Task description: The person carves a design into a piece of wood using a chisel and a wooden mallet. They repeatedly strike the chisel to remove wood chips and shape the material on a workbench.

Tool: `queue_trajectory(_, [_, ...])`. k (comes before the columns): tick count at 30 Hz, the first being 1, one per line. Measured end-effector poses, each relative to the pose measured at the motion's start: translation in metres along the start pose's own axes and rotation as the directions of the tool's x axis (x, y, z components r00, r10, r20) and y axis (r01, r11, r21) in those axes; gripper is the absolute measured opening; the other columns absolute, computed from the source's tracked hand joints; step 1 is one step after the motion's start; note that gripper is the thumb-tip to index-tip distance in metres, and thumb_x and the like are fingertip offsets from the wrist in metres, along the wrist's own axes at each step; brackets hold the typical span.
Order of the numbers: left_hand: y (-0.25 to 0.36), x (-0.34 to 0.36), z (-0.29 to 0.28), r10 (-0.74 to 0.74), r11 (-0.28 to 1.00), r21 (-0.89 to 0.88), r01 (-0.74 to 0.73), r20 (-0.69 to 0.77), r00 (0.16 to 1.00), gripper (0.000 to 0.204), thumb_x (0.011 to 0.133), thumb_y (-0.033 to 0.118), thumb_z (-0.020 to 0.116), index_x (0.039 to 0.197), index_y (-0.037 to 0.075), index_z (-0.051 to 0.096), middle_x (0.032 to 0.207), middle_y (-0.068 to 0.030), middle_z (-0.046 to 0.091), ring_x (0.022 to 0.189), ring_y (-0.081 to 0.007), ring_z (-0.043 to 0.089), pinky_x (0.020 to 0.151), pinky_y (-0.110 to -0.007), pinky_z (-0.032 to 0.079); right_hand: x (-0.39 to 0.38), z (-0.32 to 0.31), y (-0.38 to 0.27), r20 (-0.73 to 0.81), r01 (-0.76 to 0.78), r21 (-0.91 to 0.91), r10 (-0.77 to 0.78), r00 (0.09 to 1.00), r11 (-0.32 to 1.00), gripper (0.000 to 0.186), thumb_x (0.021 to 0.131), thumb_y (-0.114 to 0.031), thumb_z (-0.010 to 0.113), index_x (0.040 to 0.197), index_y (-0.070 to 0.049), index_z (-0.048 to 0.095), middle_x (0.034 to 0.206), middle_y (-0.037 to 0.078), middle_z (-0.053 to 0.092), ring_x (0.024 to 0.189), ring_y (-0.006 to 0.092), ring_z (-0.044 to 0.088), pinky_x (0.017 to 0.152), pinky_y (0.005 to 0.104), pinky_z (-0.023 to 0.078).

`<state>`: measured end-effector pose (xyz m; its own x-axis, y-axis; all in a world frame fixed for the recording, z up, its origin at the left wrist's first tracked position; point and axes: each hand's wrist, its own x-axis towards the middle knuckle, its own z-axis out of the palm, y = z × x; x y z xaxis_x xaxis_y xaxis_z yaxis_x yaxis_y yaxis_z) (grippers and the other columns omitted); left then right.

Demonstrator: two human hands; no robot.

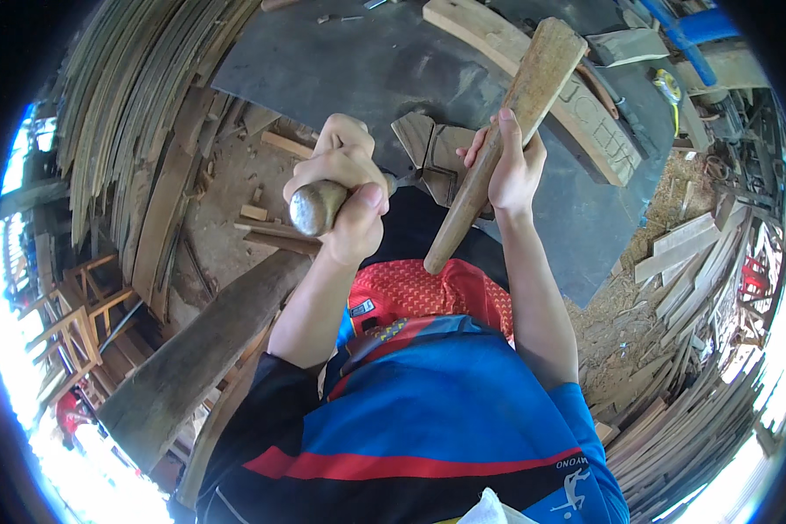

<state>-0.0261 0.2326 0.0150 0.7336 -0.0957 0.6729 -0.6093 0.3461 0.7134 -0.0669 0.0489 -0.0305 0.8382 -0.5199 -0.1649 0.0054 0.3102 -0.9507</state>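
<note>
My left hand (345, 179) is closed around the wooden handle (314, 208) of a chisel, its rounded butt facing up towards me. A short stretch of metal shank (402, 181) shows past my fingers, pointing at a carved wood piece (435, 148) at the table's near edge. Whether the tip touches the wood I cannot tell. My right hand (511, 166) grips a long wooden mallet (543, 72) shaped like a flat club. It is held at a slant, wide end far right and narrow end towards my body. Its middle passes in front of the wood piece's right side.
The dark table (358, 65) carries a curved board (576, 113) with marks cut in it, a tape measure (668, 87) and several hand tools. Stacked planks (140, 96) stand at left. A long plank (210, 349) slants at lower left. Scrap wood (690, 253) lies at right.
</note>
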Motion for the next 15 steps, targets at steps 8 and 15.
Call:
queue_trajectory(8, [-0.042, 0.035, 0.041, -0.035, 0.998, -0.043, 0.043, 0.175, 0.984, 0.014, 0.065, -0.003, 0.069, 0.062, 0.000, 0.055, 0.062, -0.0072, 0.053, 0.070, -0.0208, 0.051, 0.063, -0.033, 0.039, 0.017, -0.025, -0.011, 0.023, -0.007, -0.021, 0.007, 1.000, 1.000, 0.030, 0.102, -0.026, 0.062, 0.103, 0.003, 0.054, 0.065, 0.010, 0.059, 0.049, 0.0179, 0.060, 0.049, 0.0345, 0.054])
queue_trajectory(15, [-0.053, 0.069, 0.059, -0.310, 0.899, -0.189, 0.396, 0.366, 0.878, 0.023, 0.078, -0.006, 0.066, 0.062, 0.001, 0.051, 0.069, -0.0037, 0.049, 0.069, -0.0119, 0.045, 0.057, -0.028, 0.033, 0.020, -0.034, -0.008, 0.119, -0.021, -0.127, 0.036, 0.992, 0.992, 0.031, 0.101, -0.027, 0.065, 0.103, 0.002, 0.054, 0.066, 0.008, 0.060, 0.052, 0.0155, 0.061, 0.053, 0.0320, 0.055])
